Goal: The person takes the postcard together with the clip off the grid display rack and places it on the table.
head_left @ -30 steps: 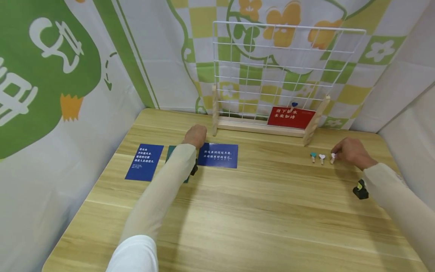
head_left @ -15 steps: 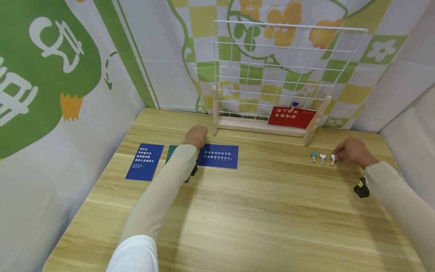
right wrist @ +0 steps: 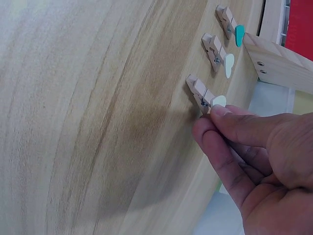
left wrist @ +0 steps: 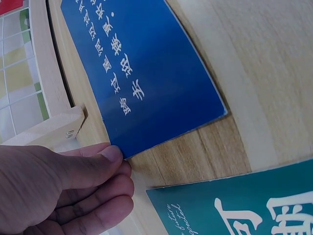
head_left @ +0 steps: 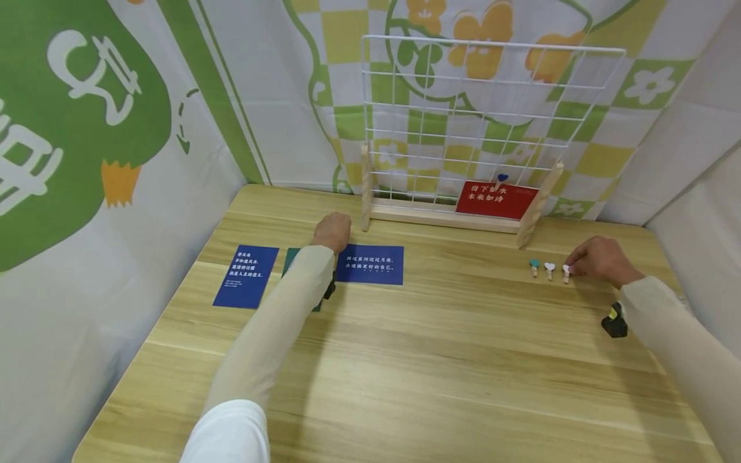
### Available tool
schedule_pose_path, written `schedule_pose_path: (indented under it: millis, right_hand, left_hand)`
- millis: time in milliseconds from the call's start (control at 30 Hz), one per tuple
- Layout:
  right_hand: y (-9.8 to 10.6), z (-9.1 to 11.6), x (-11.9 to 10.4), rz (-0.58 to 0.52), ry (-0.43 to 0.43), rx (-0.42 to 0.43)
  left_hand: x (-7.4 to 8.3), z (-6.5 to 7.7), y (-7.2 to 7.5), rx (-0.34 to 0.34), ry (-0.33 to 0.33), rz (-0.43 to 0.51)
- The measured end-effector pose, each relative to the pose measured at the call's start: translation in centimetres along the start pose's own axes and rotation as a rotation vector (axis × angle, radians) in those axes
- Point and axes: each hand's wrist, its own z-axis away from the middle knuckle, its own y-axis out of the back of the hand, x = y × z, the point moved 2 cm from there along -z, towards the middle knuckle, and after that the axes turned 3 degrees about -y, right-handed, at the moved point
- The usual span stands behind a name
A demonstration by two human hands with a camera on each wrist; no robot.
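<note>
My left hand point(left wrist: 68, 186) pinches a corner of a blue card point(left wrist: 151, 73) with white lettering, thumb on top. In the head view that card point(head_left: 373, 265) lies beside the left hand point(head_left: 332, 231). A green card point(left wrist: 244, 200) lies close by, partly hidden under the left forearm in the head view. At the right, my right hand point(head_left: 599, 260) pinches the heart-topped end of a small wooden clothespin point(right wrist: 199, 93) between thumb and finger. Two more clothespins stand in line with it, one with a pale heart point(right wrist: 215, 53), one with a teal heart point(right wrist: 229, 22).
A white wire grid point(head_left: 463, 119) on a wooden stand point(head_left: 446, 218) rises at the table's back. A red card point(head_left: 494, 200) is fixed to it by a clothespin with a blue heart point(head_left: 502, 178). Another blue card point(head_left: 246, 276) lies at the left of the wooden table point(head_left: 440, 379).
The blue card at the left hand has shifted very slightly to the left. Both hands otherwise stay almost where they were.
</note>
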Motion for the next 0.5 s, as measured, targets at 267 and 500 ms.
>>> schedule_pose_path:
  millis: [267,500]
  right_hand:
    - [-0.23,-0.01,-0.13,-0.012,0.0,0.018]
    - [-0.45,0.16,-0.14,0.001,0.021,0.034]
  left_hand:
    - [-0.03,0.11,0.22,0.012,-0.003,0.015]
    - [0.02,0.27,0.33,0.008,-0.01,0.017]
